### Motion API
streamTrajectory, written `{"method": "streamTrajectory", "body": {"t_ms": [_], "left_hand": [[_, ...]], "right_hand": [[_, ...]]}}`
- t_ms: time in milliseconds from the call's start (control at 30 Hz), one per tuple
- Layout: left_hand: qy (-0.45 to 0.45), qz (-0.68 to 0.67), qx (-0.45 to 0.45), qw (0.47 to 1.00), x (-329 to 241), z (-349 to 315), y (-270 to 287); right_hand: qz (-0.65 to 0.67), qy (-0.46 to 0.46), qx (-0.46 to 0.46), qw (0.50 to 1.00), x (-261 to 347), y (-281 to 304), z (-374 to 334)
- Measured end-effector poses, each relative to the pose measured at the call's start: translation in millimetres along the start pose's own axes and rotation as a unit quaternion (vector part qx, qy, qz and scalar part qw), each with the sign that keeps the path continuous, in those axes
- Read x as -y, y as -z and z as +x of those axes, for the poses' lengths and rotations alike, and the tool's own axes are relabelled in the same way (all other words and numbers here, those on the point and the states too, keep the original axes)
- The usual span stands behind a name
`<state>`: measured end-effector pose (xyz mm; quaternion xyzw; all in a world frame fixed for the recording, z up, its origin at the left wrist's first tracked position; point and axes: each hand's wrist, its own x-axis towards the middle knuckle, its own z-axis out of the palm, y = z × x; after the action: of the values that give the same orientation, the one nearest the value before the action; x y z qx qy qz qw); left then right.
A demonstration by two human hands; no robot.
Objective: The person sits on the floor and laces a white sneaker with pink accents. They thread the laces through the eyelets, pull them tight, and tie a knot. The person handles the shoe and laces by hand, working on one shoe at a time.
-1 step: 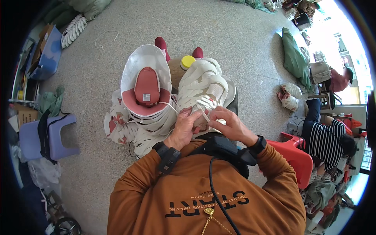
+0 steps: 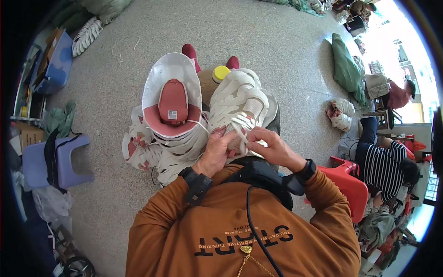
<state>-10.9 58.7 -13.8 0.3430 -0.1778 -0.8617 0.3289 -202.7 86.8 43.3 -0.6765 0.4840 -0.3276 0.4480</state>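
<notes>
A white shoe upper [image 2: 251,99] with pink lining lies across my lap, its toe pointing away from me. My left hand [image 2: 216,151] grips it near the collar, thumb pressed by the tongue. My right hand [image 2: 272,147] is closed, with thumb and forefinger pinching a white shoelace [image 2: 242,135] that runs through the upper's eyelets. What the left fingers do under the upper is hidden. To the left, another upper [image 2: 171,64] shows its white inside and pink tongue, on top of a stack of white uppers [image 2: 177,157].
A yellow-lidded jar [image 2: 221,73] stands just beyond my lap. At left are a purple stool [image 2: 34,161] and a blue bin [image 2: 57,69]. On the right are a red stool [image 2: 346,187], a person in a striped top [image 2: 380,171] and a green sack [image 2: 346,67].
My right hand has shifted very slightly to the right with the shoelace. The left hand and the upper stay where they were.
</notes>
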Motion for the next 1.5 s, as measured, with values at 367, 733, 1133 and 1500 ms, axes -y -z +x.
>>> {"method": "streamTrajectory", "body": {"t_ms": [367, 733, 1133, 1500], "left_hand": [[-0.034, -0.055, -0.079, 0.995, -2.5, 7.9, -11.3], [-0.035, -0.040, -0.019, 0.998, 6.3, 10.7, -6.4], [-0.052, 0.024, -0.040, 0.998, 13.3, 8.7, 2.4], [-0.072, 0.035, -0.033, 0.996, 12.5, 6.9, -3.1]], "right_hand": [[0.124, 0.109, 0.145, 0.976, 187.6, 31.3, 110.8], [0.061, -0.220, 0.096, 0.969, 12.9, 20.4, 73.8], [0.000, -0.235, 0.062, 0.970, 9.1, 18.5, 29.8], [-0.215, 0.020, 0.057, 0.975, -12.9, 37.9, -16.0]]}}
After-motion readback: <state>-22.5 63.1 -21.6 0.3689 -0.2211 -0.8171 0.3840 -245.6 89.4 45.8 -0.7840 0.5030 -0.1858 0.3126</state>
